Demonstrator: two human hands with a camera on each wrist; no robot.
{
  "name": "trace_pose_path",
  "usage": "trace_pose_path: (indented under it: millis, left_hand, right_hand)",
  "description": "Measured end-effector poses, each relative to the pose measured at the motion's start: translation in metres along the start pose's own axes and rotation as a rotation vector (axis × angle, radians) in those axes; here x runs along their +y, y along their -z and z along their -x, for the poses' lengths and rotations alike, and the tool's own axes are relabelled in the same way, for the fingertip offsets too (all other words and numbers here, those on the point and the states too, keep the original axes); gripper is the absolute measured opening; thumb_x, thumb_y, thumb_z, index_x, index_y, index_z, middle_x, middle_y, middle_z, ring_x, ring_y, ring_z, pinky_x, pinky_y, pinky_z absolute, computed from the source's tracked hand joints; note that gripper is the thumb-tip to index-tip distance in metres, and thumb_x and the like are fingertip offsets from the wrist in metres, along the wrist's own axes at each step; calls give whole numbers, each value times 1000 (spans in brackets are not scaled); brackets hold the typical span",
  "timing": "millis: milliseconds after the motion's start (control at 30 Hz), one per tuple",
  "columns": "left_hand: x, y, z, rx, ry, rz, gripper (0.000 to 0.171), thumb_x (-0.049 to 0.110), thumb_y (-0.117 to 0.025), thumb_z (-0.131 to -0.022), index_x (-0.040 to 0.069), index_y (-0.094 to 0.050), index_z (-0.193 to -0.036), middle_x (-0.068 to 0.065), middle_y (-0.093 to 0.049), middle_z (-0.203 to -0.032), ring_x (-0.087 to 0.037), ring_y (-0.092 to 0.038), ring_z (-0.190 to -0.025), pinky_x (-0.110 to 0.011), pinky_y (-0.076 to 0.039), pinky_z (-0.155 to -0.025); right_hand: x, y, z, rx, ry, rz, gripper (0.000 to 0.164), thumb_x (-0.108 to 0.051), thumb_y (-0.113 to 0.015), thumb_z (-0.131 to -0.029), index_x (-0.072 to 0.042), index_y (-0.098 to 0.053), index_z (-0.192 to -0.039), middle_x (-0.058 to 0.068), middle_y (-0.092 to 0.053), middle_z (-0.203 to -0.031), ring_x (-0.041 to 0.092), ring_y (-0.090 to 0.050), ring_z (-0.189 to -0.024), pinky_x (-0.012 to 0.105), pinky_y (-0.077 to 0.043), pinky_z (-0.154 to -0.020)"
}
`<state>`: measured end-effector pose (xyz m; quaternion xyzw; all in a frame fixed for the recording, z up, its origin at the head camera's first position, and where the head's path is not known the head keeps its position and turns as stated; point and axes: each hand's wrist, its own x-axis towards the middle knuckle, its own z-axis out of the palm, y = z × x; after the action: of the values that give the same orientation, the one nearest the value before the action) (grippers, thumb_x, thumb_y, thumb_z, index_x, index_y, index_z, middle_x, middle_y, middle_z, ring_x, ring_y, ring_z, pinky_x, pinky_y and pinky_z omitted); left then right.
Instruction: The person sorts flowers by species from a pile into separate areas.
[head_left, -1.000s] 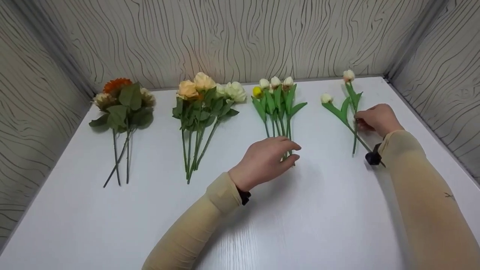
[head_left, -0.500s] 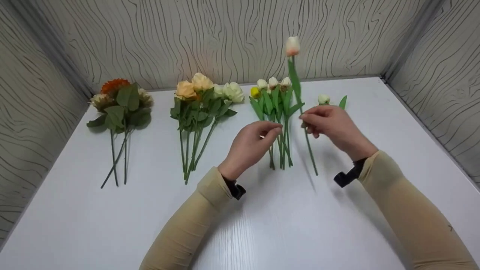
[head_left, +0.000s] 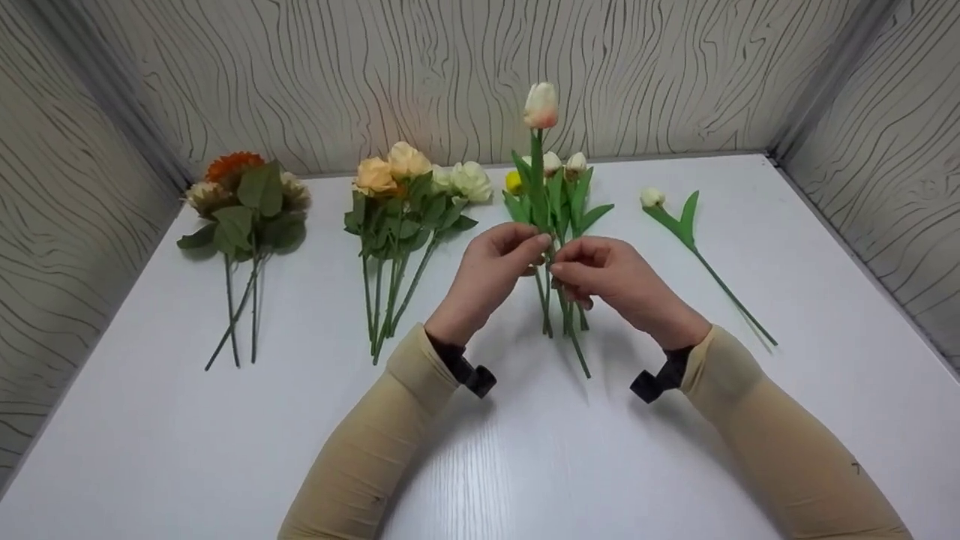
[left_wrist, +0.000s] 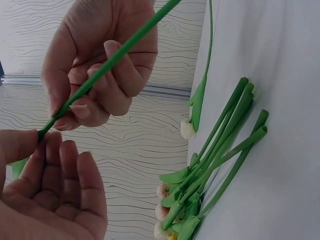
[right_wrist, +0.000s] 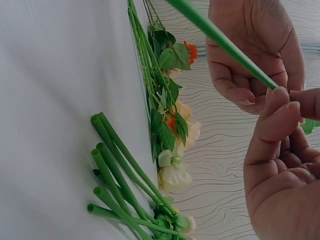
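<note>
A white tulip with a pink base (head_left: 541, 106) stands upright above the table, held between both hands. My left hand (head_left: 487, 274) pinches its green stem (left_wrist: 117, 56) between thumb and forefinger, just under the leaves. Slightly lower, my right hand (head_left: 626, 281) pinches the same stem with its fingertips. Behind and below the hands lies a bunch of tulips (head_left: 577, 191), white ones and a yellow one, their stems side by side. A single white tulip (head_left: 694, 244) lies by itself to the right.
Peach and pale roses (head_left: 405, 187) lie left of the tulip bunch. At the far left are an orange flower (head_left: 234, 169) and beige blooms with dark leaves. The white table (head_left: 225, 450) is bordered by wood-patterned panels (head_left: 465, 75) at the back and sides.
My right hand took the pink-based tulip from beside the single white one and carried it left, raised upright. My left hand moved up from the bunch's stems and now pinches the lifted stem too.
</note>
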<state>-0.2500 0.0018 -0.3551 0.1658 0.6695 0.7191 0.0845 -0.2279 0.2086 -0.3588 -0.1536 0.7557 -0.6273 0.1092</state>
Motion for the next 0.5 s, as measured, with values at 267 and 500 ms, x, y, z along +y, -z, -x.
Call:
trace_pose_path:
  millis: [267, 500]
  left_hand:
    - [6, 12, 0, 165, -84, 74, 19, 22, -65, -102, 4, -66, -109, -12, -62, -102, -24, -63, -89, -38, -57, -82]
    - [5, 14, -2, 151, -76, 110, 24, 22, -68, -101, 3, -65, -115, -12, -63, -105, -27, -67, -91, -40, -60, -83]
  right_hand:
    - [6, -17, -3, -185, -64, 105, 19, -19, -71, -97, -2, -69, -105, 12, -68, -87, 19, -58, -70, 31, -51, -58]
    - [9, -19, -2, -153, -77, 166, 22, -24, -72, -97, -4, -71, -105, 12, -72, -90, 23, -62, -71, 36, -54, -60]
